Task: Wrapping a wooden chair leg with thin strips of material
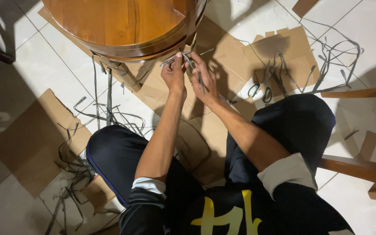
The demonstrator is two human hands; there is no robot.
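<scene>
Head view: a seated person leans over a tiled floor, both hands raised to the rim of a round wooden table.
Left hand: clenched around a thin grey strip, pinching it just under the table's near edge.
Right hand: fingers closed on another length of grey strip, which runs down across the palm; the two hands are almost touching.
Strip's place: at the table's near edge, close to where a wooden leg meets the rim; whether it is wound on the rim or only held against it cannot be told.
Step in hand: by the look of it, weaving or binding strip along the table's edge, mid-pass between the hands.
Next move calls for: judged from the grip, steady tension from the left hand while the right feeds the strip through; slack would likely loosen the wrap.
Around: flattened cardboard sheets on the floor, loose strip offcuts beside the left knee, scissors lying near the right knee.
</scene>
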